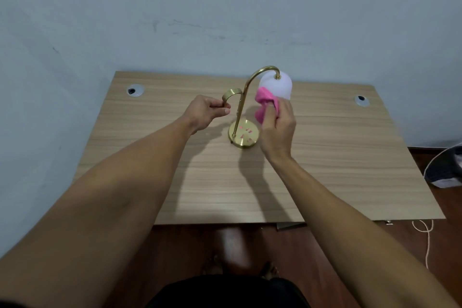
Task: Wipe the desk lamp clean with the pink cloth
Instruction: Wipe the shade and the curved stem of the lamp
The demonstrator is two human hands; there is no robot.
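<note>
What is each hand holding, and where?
Left hand pinches the lamp's gold handle at its end. Right hand holds the bunched pink cloth against the white shade.

No legible text or labels

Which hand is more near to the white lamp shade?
Right. The right hand presses the pink cloth against the white shade. The left hand is apart, across the stem, holding the brass handle.
</note>
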